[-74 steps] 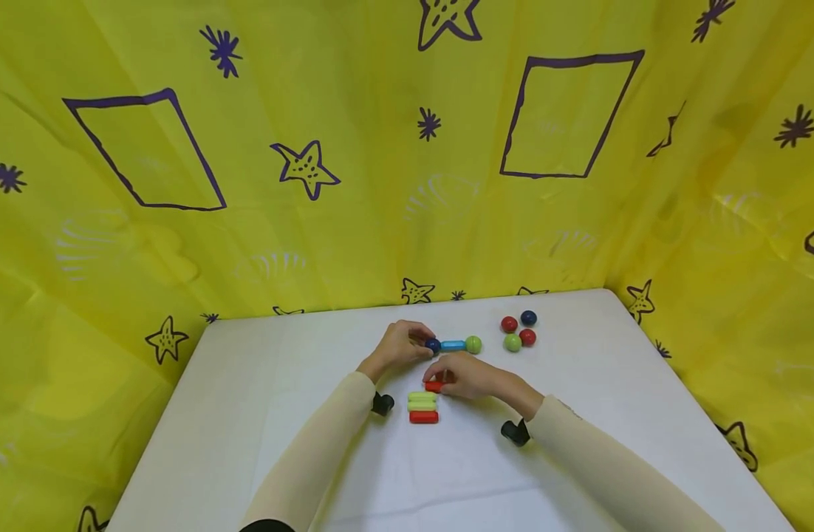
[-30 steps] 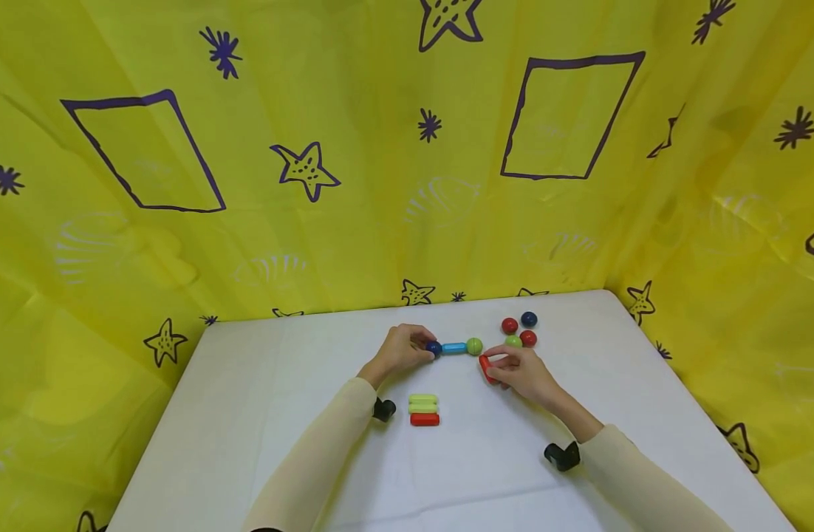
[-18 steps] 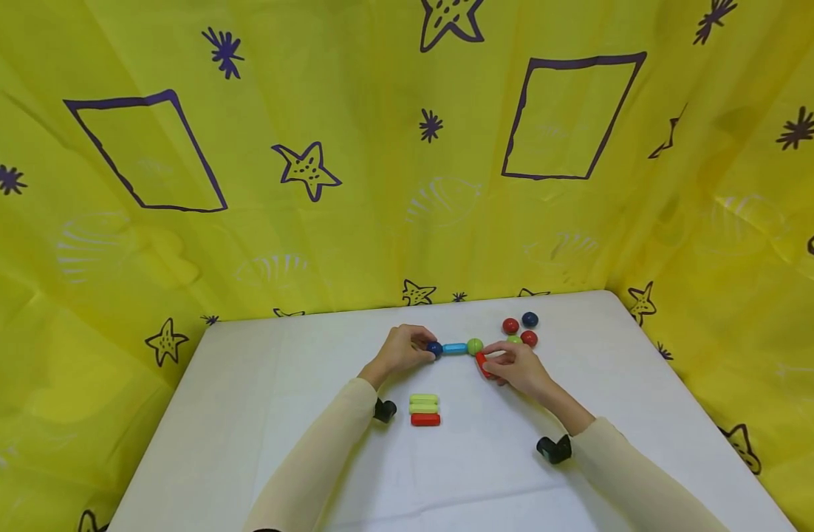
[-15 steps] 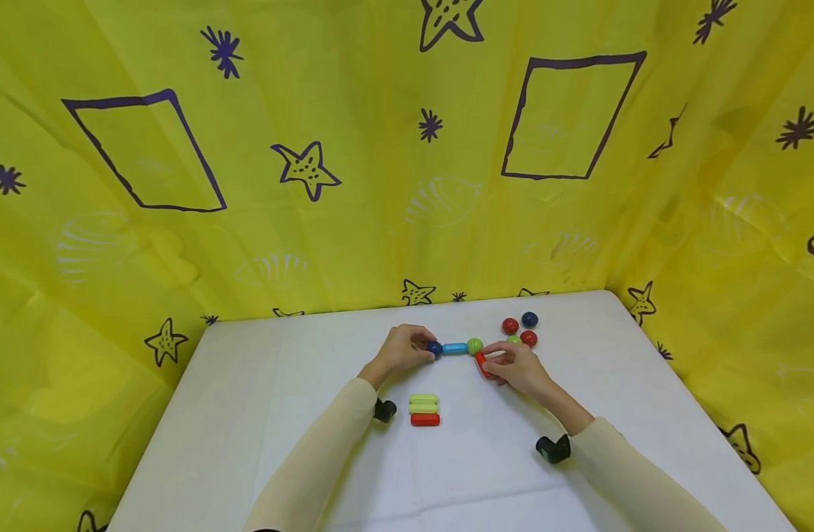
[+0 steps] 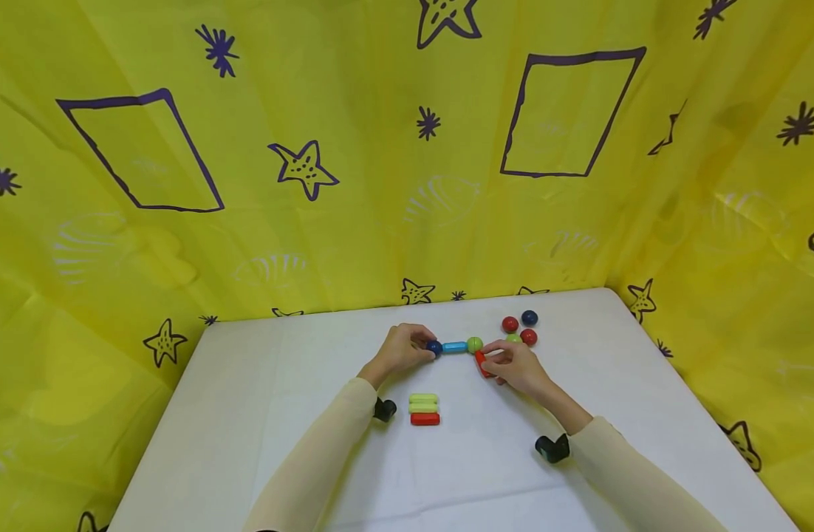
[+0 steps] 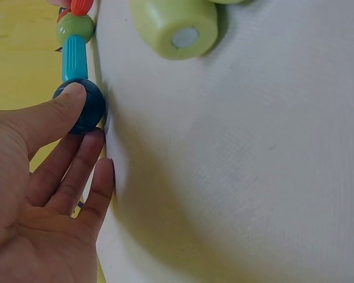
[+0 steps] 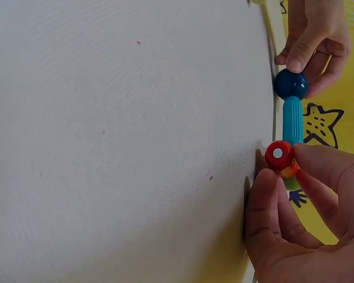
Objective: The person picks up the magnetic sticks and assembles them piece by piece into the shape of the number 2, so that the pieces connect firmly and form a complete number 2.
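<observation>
My left hand pinches a dark blue ball between thumb and fingers. A light blue rod joins that ball to a green ball. With thumb and fingertips, my right hand holds a red rod, one end touching the green ball. In the right wrist view the rod's near end shows a pale round disc, and the green ball is mostly hidden behind the rod and fingers. Closer to me lie two yellow-green rods and another red rod, side by side.
Two red balls, a dark blue ball and a partly hidden green ball stand just beyond my right hand. A yellow curtain rises behind the white table. Each wrist carries a small black camera.
My right hand took the red rod from beside the yellow-green rods and moved it right and away, to the green ball. Over the last half second little differs. My left hand stays on the blue ball.
</observation>
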